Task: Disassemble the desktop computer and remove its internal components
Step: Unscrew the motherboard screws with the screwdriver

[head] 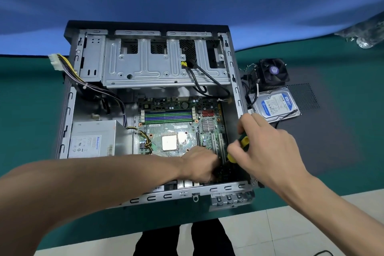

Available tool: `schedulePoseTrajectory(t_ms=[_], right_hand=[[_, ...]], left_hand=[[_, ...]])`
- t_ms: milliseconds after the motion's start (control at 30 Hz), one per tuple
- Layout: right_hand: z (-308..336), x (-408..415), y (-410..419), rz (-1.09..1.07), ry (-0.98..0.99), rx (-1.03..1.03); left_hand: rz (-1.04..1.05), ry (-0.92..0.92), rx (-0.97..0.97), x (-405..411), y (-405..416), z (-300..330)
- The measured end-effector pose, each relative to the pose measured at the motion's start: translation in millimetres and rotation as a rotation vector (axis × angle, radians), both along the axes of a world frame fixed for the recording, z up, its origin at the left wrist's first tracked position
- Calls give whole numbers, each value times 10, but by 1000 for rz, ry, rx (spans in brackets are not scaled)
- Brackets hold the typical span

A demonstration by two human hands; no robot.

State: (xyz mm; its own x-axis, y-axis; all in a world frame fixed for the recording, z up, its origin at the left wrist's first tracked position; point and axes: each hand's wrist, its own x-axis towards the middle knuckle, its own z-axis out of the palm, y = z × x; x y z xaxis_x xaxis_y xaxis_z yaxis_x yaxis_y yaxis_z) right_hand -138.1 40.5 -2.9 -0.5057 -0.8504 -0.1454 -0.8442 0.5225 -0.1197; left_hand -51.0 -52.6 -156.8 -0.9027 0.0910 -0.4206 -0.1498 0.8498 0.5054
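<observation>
My right hand grips the screwdriver, tip down near the case's front-right corner. Left hand curls low inside, grasp unclear, probably steadying the motherboard. Hard drive parked outside, clear of work.

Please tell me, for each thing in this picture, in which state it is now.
Computer case: lying flat, side open.
Motherboard: still inside the case.
Power supply: still inside.
Hard drive: out, on the table.
Cooler fan: out, behind the hard drive.
Screwdriver: held, tip hidden.
Right hand: grips the screwdriver.
Left hand: down inside the case; fingers hidden.
</observation>
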Motion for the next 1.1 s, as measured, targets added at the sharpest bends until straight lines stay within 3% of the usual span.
schedulePoseTrajectory(t_ms=[333,500,667,800,933,1000,1100], right_hand=[[100,-170,-24,174,31,155],[184,-263,-82,322,-172,424],[176,-72,-165,462,14,601],[137,-138,-152,334,80,506],[64,-351,-50,96,6,238],[-3,-460,12,-37,-178,81],[-107,-518,54,-243,-760,-208]], left_hand=[[26,-118,97,-5,-93,41],[243,-123,183,119,-398,147],[468,-97,246,294,-584,450],[646,-25,322,383,-651,773],[918,99,530,405,-727,1110],[1036,142,556,402,-722,1242],[1111,138,601,342,-594,1405]])
